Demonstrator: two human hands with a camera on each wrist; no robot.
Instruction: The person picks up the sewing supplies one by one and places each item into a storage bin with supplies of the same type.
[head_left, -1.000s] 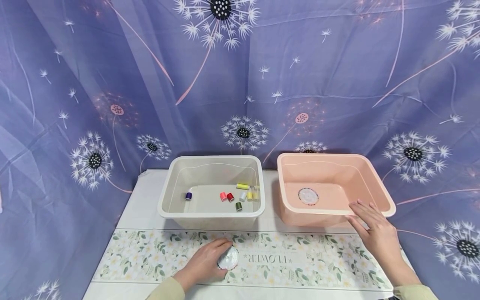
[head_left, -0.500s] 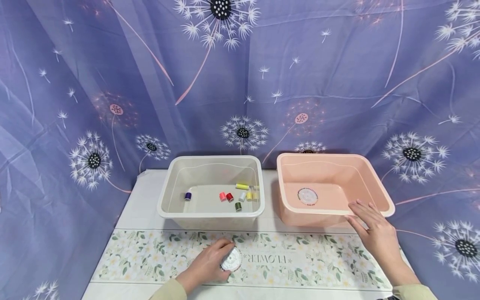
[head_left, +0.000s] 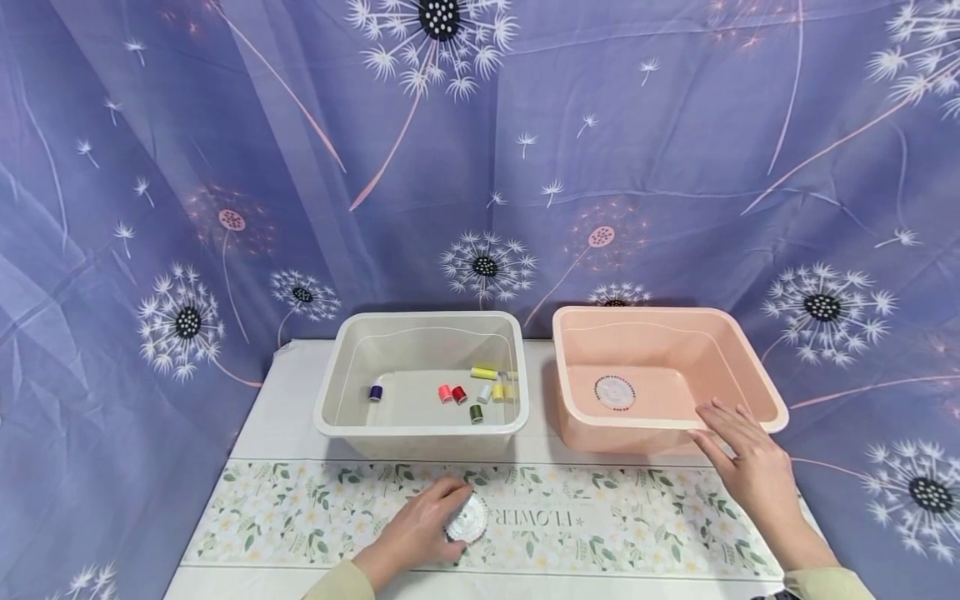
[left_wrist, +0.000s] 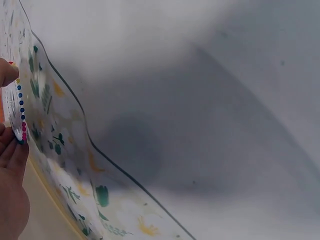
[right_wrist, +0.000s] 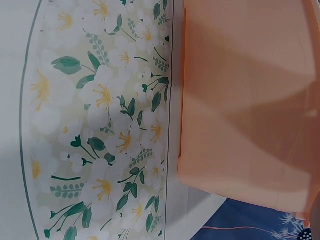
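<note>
Between the thumb and fingers of my left hand (head_left: 420,525) is a round white pin wheel (head_left: 469,518), gripped by its edge over the flowered strip of the table. The left wrist view shows colored pin heads along the edge of this pin wheel (left_wrist: 21,107), blue and pink among them. My right hand (head_left: 753,467) rests on the near right rim of the pink bin (head_left: 637,422), fingers extended. Inside that bin, toward its left, lies another pin wheel (head_left: 615,392) with dark red pin heads. Only the bin's outer wall (right_wrist: 245,110) and the tablecloth fill the right wrist view.
A grey-white bin (head_left: 423,431) stands left of the pink one, a narrow gap between them. In it lie several thread spools, including a purple spool (head_left: 376,393), a red spool (head_left: 459,395) and an olive spool (head_left: 476,414). A blue dandelion curtain (head_left: 420,250) hangs behind.
My left hand has shifted slightly to the right with the pin wheel. The right hand keeps its place on the pink bin's rim.
</note>
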